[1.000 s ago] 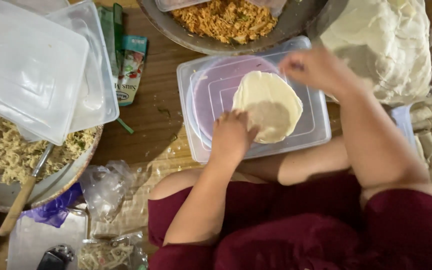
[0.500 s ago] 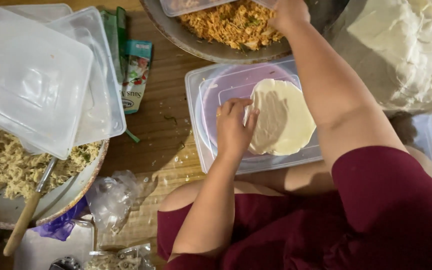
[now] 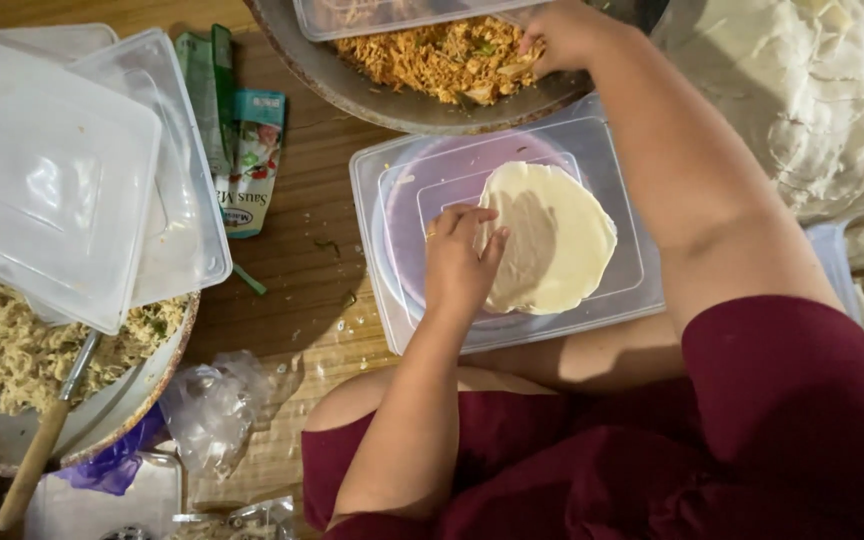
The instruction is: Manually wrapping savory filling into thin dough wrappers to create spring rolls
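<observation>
Wrapper (image 3: 552,240) lay flat under the left hand (image 3: 457,265), fingers spread on its edge. Right hand (image 3: 562,35) pinched filling (image 3: 432,60) in the bowl (image 3: 372,100) beyond.

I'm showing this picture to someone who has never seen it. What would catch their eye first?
Probably the pale round wrapper lying flat on a clear plastic lid in the middle, with the left hand pressing its edge. Just above, the right hand reaches into a metal bowl of orange shredded filling. At far left, clear plastic lids rest over a bowl of noodles.
</observation>
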